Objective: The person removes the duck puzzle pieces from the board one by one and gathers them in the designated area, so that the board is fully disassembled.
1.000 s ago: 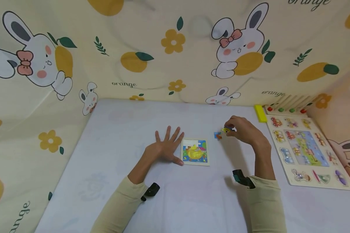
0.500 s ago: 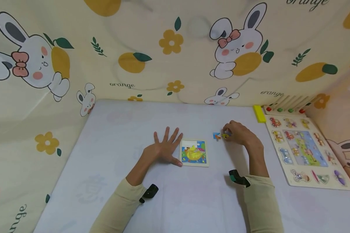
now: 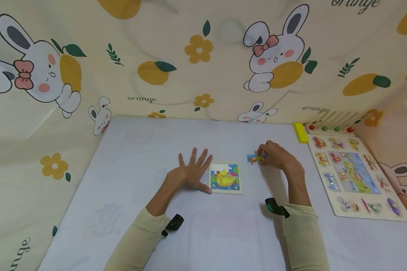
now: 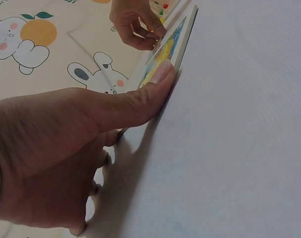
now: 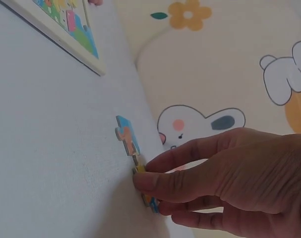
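My left hand (image 3: pixel 190 174) is spread flat on the white table, fingers splayed. Its thumb (image 4: pixel 162 74) presses the near left edge of a framed jigsaw puzzle (image 3: pixel 225 180) with a yellow duck picture. White gaps show along the puzzle's upper left part. To the right of the frame, my right hand (image 3: pixel 279 156) pinches a small yellow and blue jigsaw piece (image 5: pixel 140 169) between thumb and fingers, low over the table. An orange and blue jigsaw piece (image 5: pixel 125 134) lies right at its left end. The fingers partly cover the pinched piece.
On the right lies a large picture board (image 3: pixel 329 205) with vehicle and toy shapes. Behind it are a yellow block (image 3: pixel 301 133) and a wooden rack (image 3: pixel 332 131) with thin sticks and fruit pictures. A rabbit-print cloth (image 3: pixel 176 45) rises along the table's back edge.
My right hand has come down and slightly left with the yellow jigsaw piece, which now sits against the orange and blue one. The left hand stays in place on the frame.
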The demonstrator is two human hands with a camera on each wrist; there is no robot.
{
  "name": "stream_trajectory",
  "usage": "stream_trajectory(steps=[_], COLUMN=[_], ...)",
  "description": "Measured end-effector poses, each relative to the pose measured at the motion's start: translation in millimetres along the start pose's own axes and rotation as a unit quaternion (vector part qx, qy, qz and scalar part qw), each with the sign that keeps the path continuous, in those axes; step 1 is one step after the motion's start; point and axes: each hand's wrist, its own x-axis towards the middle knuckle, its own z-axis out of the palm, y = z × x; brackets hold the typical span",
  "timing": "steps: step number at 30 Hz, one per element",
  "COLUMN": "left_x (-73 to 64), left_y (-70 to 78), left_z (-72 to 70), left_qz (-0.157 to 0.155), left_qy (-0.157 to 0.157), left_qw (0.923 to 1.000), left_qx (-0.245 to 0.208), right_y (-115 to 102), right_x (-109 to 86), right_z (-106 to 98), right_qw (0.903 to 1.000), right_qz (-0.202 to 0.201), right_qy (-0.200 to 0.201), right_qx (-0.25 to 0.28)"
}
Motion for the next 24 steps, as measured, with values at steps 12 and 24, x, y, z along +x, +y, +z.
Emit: stream_trajectory(steps=[12,24], left_x=[7.5,-1.4], left_y=[-4.1,1.1], left_z=[3.7,-1.4], left_qz=[-0.008,-0.003], left_qy=[-0.010,-0.006], left_qw=[0.9999,1.0000], left_qx=[-0.008,0.000], right_y=[0,2], right_x=[2.7,2.0], right_z=[1,1], right_qw=[1.0000,1.0000], right_qz=[0.006,0.006], right_qy=[-0.005,-0.006], right_qx=[0.001,-0.002])
